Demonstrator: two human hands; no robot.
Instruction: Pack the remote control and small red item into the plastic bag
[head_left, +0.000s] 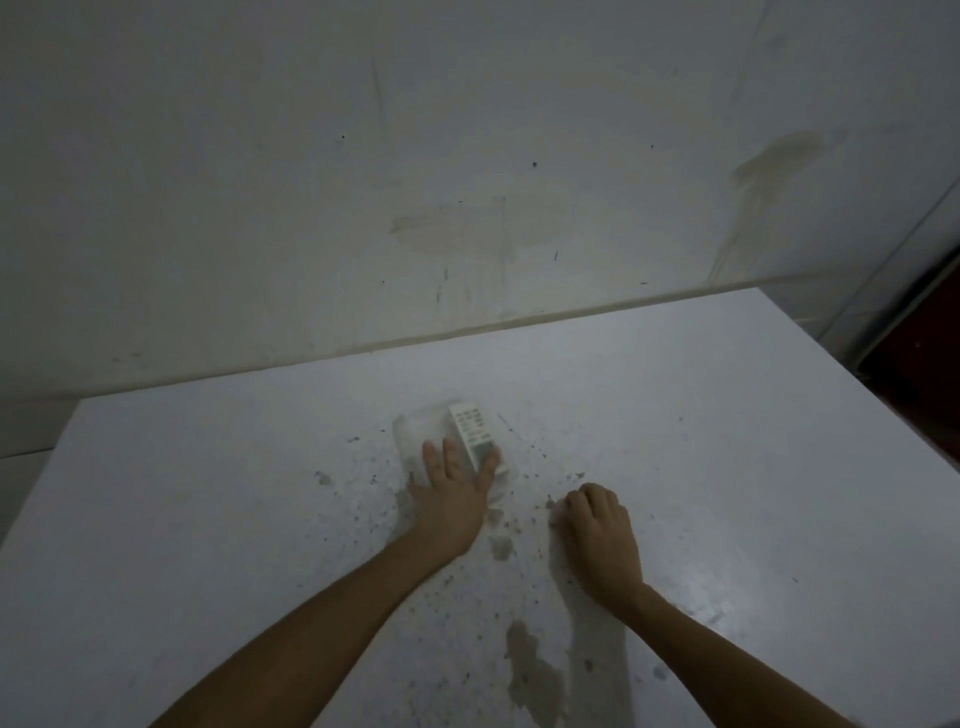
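Note:
A white remote control with rows of buttons lies slanted on the white table, over the right part of a crumpled clear plastic bag. Whether it is inside the bag or on top I cannot tell. My left hand rests flat on the bag with its fingers spread, and the thumb touches the remote's near end. My right hand sits to the right on the table, curled into a loose fist, knuckles up. Nothing shows inside that fist. No small red item is visible anywhere.
The white table carries dark specks and brownish stains around and in front of my hands. A stained white wall rises right behind the table's far edge. A dark gap lies past the table's right edge.

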